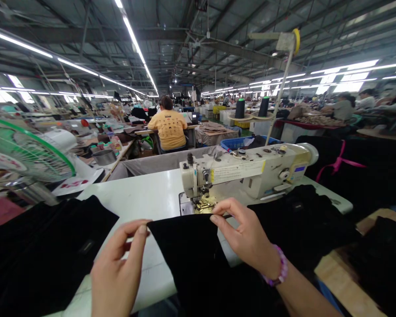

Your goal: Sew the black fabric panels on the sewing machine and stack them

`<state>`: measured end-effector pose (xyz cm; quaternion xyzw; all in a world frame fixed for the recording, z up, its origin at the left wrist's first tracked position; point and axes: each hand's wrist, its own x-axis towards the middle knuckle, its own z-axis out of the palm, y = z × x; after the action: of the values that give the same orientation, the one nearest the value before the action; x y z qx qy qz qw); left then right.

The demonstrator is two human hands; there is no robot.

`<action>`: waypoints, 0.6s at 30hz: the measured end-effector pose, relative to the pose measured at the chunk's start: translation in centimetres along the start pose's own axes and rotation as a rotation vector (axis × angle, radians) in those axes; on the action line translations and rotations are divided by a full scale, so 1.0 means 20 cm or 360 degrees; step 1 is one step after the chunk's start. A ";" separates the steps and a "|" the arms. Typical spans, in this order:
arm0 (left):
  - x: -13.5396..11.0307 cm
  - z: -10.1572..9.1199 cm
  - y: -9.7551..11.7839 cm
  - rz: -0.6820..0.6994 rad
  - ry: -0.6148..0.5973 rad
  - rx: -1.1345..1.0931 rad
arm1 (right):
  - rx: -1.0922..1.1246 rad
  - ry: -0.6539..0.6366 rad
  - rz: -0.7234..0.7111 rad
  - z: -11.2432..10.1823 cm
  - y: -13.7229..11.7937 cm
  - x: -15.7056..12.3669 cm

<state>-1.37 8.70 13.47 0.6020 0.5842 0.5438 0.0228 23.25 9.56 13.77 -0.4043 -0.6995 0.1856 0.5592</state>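
A piece of black fabric [191, 251] is stretched between my two hands, its top edge nearly level. My left hand [120, 259] pinches its upper left corner between thumb and finger. At the upper right corner, my right hand [242, 231] pinches the cloth the same way; a purple beaded bracelet is on that wrist. Just beyond the fabric stands a sewing machine [240, 171], with its needle area [204, 202] close behind the top edge. The lower part of the fabric hangs toward me over the front of the white table [138, 189].
Black garments lie on the left [46, 255] and right [303, 215] of the table. A green fan [29, 149] stands at the left. Thread cones [240, 109] and a blue basket [234, 143] are behind the machine. A person in a yellow shirt [168, 127] sits further ahead.
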 end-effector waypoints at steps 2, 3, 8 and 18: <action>0.01 0.01 0.04 0.0267 -0.0075 0.0096 | -0.0124 -0.0090 -0.0075 0.00 0.00 0.00; 0.01 0.02 0.07 0.0438 -0.0160 0.0097 | -0.0167 -0.0143 -0.0102 0.01 -0.01 0.00; 0.01 0.14 0.17 0.0918 -0.0806 -0.0176 | -0.0197 -0.0303 -0.0178 0.03 -0.02 0.00; 0.02 0.21 0.19 0.0850 -0.0902 -0.0294 | -0.0091 -0.0404 0.0040 -0.01 -0.01 0.00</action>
<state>3.86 10.36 14.52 0.8543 0.3265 0.3933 0.0949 23.33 9.42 13.90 -0.4021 -0.7646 0.2222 0.4521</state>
